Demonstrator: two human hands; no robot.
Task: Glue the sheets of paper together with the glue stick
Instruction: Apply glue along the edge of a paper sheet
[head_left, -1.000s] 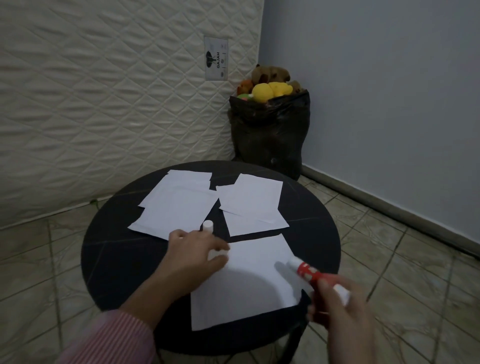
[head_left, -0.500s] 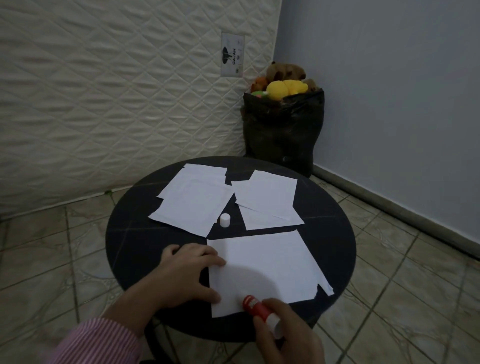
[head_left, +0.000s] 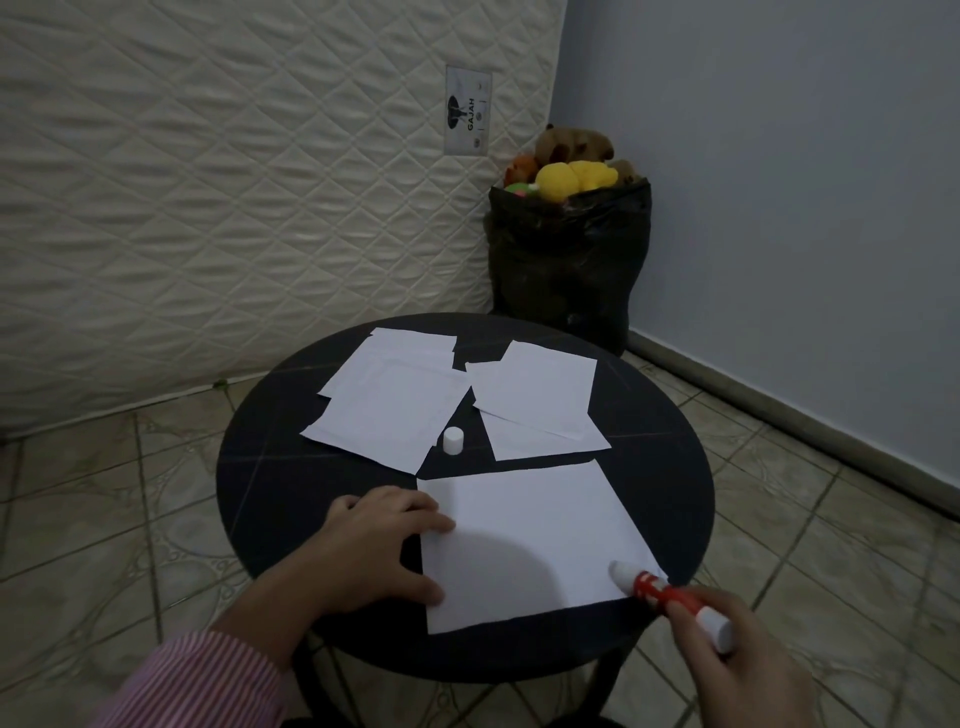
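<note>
A white sheet of paper (head_left: 540, 525) lies at the near side of the round black table (head_left: 270, 488). My left hand (head_left: 379, 545) rests flat on the sheet's left edge, fingers spread. My right hand (head_left: 737, 670) grips a red and white glue stick (head_left: 660, 590), whose white tip touches the sheet's near right corner. The glue stick's white cap (head_left: 453, 440) stands upright on the table beyond the sheet. Two piles of white sheets lie farther back, a left pile (head_left: 389, 400) and a right pile (head_left: 540, 400).
A black bag (head_left: 566, 265) stuffed with plush toys stands in the corner behind the table. A quilted white mattress (head_left: 234, 182) leans against the wall at the left. Tiled floor surrounds the table, and a grey wall closes the right side.
My right hand has carried the glue stick from the sheet's near edge to its near right corner. My left hand stays pressed on the left edge. The view has shifted slightly.
</note>
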